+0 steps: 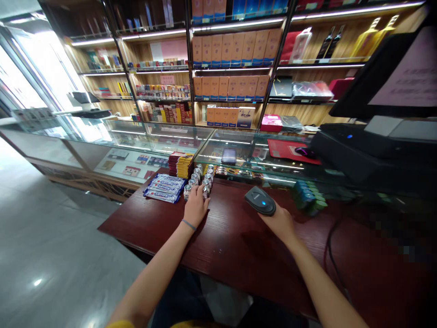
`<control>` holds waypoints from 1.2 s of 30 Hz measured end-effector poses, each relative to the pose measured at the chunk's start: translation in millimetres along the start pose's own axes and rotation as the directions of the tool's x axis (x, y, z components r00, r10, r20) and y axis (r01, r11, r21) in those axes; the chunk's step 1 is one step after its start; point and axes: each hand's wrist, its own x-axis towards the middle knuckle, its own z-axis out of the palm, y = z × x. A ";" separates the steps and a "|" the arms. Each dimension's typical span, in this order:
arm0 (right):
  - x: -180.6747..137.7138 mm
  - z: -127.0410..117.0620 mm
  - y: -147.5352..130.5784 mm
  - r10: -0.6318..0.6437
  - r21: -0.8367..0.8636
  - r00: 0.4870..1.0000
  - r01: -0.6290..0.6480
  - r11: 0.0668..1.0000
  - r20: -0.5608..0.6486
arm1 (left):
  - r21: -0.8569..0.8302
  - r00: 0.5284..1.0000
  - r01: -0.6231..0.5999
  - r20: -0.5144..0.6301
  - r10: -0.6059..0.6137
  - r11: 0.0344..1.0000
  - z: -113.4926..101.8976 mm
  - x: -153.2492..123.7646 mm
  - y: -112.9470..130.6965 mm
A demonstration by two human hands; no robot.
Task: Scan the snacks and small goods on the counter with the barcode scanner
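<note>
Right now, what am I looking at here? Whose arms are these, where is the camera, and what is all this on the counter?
The camera sits on a person's head, looking forward and down, so the two bare arms are that person's own. No machine is at work. The left hand rests on the dark red wooden counter, touching a cluster of small silver-topped jars. Beside them lie blue packets and a stack of red and yellow bars. The right hand holds a grey handheld scanner with a blue light. Green packs sit to its right. Behind are glass display cases and shelves of boxes.
</note>
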 end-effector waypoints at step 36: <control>-5.9 -10.8 -11.4 -0.232 -0.266 0.944 0.291 0.919 0.233 | -0.768 0.748 0.560 0.630 -0.209 -0.310 85.8 55.1 38.1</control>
